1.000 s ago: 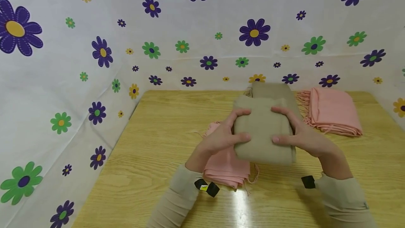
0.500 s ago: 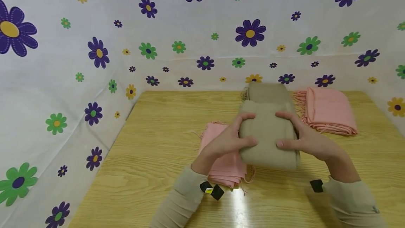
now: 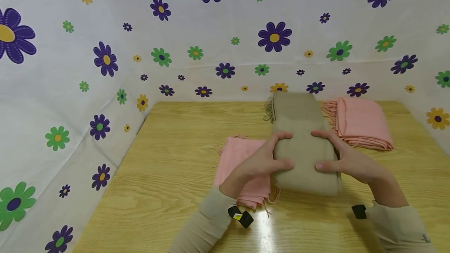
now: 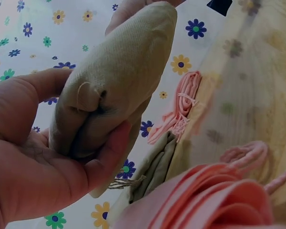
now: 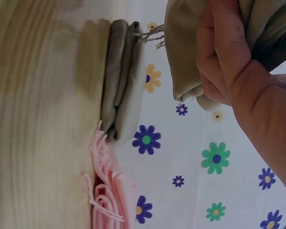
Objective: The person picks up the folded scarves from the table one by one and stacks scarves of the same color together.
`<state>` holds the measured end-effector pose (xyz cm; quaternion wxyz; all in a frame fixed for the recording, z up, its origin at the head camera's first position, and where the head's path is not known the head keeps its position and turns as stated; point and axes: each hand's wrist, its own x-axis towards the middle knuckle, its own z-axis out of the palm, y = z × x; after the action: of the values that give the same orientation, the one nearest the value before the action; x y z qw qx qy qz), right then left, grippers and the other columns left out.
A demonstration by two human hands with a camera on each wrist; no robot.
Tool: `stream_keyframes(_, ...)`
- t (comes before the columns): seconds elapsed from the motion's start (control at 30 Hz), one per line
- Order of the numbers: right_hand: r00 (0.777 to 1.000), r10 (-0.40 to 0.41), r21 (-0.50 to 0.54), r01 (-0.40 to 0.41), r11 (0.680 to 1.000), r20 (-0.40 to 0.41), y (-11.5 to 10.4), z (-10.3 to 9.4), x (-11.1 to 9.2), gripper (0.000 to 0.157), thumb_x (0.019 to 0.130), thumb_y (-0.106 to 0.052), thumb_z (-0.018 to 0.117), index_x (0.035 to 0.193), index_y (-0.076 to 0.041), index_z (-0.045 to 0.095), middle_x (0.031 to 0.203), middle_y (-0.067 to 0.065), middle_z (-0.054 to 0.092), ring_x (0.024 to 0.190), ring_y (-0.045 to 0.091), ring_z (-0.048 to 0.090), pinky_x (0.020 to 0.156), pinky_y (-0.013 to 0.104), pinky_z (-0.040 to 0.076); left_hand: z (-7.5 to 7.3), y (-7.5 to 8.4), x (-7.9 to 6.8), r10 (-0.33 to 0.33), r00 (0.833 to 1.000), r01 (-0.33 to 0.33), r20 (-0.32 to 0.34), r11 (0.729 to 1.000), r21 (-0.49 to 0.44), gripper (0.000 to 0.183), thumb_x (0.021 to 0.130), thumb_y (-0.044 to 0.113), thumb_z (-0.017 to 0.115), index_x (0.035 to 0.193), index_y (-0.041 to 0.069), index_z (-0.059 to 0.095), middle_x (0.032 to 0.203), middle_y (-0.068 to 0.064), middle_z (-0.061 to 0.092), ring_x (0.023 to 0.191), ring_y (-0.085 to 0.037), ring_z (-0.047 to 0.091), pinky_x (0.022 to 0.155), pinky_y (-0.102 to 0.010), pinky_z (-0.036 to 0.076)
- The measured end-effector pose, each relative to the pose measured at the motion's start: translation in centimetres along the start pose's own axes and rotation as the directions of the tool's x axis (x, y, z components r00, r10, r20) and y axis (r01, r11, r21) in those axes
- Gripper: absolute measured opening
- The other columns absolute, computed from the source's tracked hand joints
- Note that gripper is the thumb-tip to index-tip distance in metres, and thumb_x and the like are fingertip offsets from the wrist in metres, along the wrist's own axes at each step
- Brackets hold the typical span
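A folded beige scarf (image 3: 304,180) is held in the air between both hands. My left hand (image 3: 261,164) grips its left side, thumb on top and fingers beneath; in the left wrist view the folded edge of the scarf (image 4: 119,62) sits between thumb and fingers. On the opposite side my right hand (image 3: 355,165) holds it the same way, fingers bent round the cloth in the right wrist view. Behind it lies a second folded beige scarf (image 3: 295,104) with fringe, partly covered in the head view. A folded pink scarf (image 3: 233,157) lies below my left forearm.
Another fringed pink scarf (image 3: 363,124) lies folded at the back right of the wooden table (image 3: 168,159). A white flower-print cloth (image 3: 211,22) hangs behind and along the sides of the table.
Both hands have moved slightly right and toward the person with the beige scarf, uncovering more of the left pink scarf. The grip is unchanged, and the view has shifted slightly.
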<state>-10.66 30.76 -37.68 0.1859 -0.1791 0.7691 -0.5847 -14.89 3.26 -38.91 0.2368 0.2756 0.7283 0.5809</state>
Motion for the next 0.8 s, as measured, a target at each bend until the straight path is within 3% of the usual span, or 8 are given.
stream_keyframes(0.17,1.000,0.005,-0.019,-0.005,1.000,0.007,0.9,-0.3,0.1,0.077,0.094,-0.004,0.065,0.155,-0.016,0.020,0.131,0.026,0.040,0.105,0.026,0.060,0.082,0.038,0.055,0.9,-0.3,0.1,-0.025,0.999,0.026,-0.026,0.999,0.038,0.067,0.087,0.016,0.075,0.143,0.029,0.039,0.130,-0.008,0.043,0.111,-0.018,0.048,0.095,-0.031,0.041)
stream_keyframes(0.47,0.999,0.029,-0.100,-0.027,0.995,0.014,1.7,-0.7,-0.6,0.078,0.091,-0.008,0.071,0.154,-0.015,0.025,0.137,0.024,0.039,0.109,0.021,0.058,0.084,0.034,0.053,2.4,-1.2,0.1,-0.030,1.000,0.030,-0.006,0.999,0.023,0.065,0.086,0.009,0.074,0.141,0.026,0.042,0.124,-0.006,0.047,0.108,-0.014,0.051,0.094,-0.027,0.041)
stream_keyframes(0.67,1.000,0.014,-0.201,-0.011,0.980,0.016,1.8,-1.1,-0.8,0.077,0.089,-0.011,0.074,0.152,-0.014,0.029,0.136,0.023,0.036,0.109,0.023,0.053,0.083,0.030,0.051,3.2,-1.7,0.4,-0.047,0.999,0.049,-0.023,0.994,0.096,0.066,0.086,0.011,0.075,0.141,0.029,0.042,0.124,-0.007,0.050,0.108,-0.012,0.052,0.094,-0.026,0.042)
stream_keyframes(0.8,0.999,0.018,-0.203,-0.011,0.979,0.033,1.9,-1.3,-0.9,0.076,0.088,-0.011,0.075,0.150,-0.013,0.030,0.135,0.023,0.034,0.109,0.028,0.049,0.083,0.030,0.050,3.8,-1.9,0.8,-0.064,0.997,0.069,-0.045,0.990,0.123,0.067,0.085,0.009,0.075,0.141,0.028,0.043,0.120,-0.008,0.054,0.105,-0.012,0.053,0.091,-0.025,0.043)
